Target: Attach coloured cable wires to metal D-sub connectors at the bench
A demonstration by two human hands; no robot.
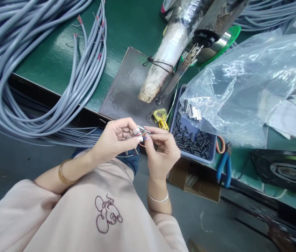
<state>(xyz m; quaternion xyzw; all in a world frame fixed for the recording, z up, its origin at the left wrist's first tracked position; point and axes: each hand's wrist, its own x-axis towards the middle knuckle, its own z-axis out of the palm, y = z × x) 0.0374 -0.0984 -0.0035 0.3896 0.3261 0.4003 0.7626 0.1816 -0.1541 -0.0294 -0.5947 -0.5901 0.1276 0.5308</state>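
My left hand [116, 137] is closed in a pinch on a small metal multi-pin connector [143, 130] and thin colored wires [144, 138]. Facing it, my right hand [161, 150] has thumb and fingers pinched on the same wires, orange and blue ends showing between the fingertips. Fingers hide part of the connector. Just beyond my hands, a soldering iron [172, 77] points tip-down over a dark metal plate [129, 87], beside a yellow holder [161, 118]. To the right stands a blue tray [210, 159] of short black tubes [189, 140].
Bundled grey cables [66, 105] with stripped ends lie at left and hang over the bench edge. A film-wrapped pipe [166, 52] reaches down above the plate. On the right are a clear plastic bag [242, 84], blue-handled pliers [224, 166], a black fan [286, 171] and a green-rimmed spool [231, 43].
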